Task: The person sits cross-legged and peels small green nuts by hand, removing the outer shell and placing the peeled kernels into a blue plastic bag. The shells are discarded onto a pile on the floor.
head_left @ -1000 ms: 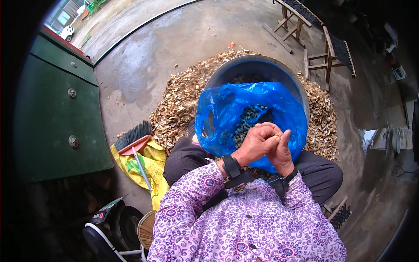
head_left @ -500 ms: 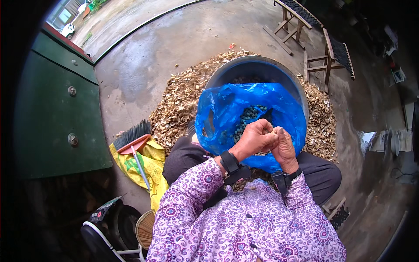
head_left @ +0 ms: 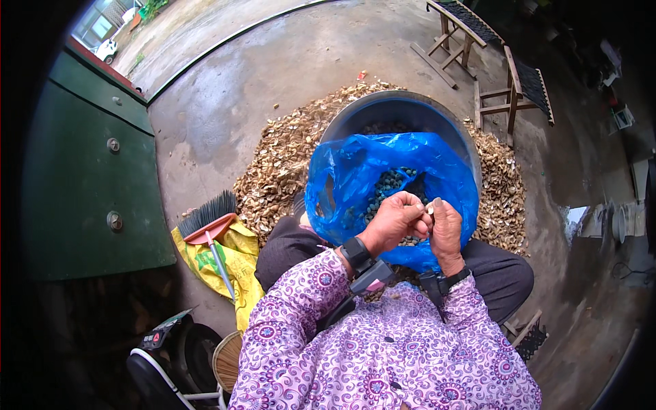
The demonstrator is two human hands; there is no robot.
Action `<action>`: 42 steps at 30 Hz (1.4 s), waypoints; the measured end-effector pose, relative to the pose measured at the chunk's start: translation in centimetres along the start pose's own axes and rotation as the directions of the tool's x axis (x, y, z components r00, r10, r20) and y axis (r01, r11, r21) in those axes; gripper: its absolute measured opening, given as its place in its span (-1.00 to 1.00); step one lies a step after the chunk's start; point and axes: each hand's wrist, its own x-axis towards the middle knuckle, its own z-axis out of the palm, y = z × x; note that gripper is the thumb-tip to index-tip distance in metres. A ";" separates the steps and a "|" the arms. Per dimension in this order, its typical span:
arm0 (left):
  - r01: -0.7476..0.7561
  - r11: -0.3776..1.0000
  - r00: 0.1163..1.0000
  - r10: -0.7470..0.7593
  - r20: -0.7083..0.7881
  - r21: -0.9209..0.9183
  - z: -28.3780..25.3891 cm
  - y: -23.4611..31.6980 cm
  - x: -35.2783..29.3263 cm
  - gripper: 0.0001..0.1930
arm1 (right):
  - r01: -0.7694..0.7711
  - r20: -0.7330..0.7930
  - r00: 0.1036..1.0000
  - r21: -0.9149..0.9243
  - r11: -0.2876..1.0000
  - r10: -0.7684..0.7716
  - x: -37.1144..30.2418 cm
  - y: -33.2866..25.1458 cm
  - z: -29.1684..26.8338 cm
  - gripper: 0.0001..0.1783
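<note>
My left hand and my right hand are close together over a blue plastic bag. Between the fingertips shows a small pale piece of peanut shell, pinched by my right thumb and fingers. My left fingers are also closed in a pinch beside it; what they hold is too small to make out. Inside the bag's open mouth lie several small nuts, dark and bluish. The bag sits in the near part of a wide metal basin, which holds more brown pieces at its far side.
Broken shells are heaped on the concrete floor around the basin. To the left, a broom rests on a yellow sack near a green metal cabinet. Wooden folding stools stand at the far right.
My fingertips, pressed together before, have come slightly apart, and the pale shell piece now shows between them. My left wrist has turned a little. The bag and basin are nearly unchanged.
</note>
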 end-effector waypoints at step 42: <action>-0.153 0.562 0.960 0.281 -0.014 0.813 0.5 0.7 -0.1 -0.71 | 0.136 0.129 0.958 -0.991 -0.009 0.255 2.3 8.0 -8.7 -0.79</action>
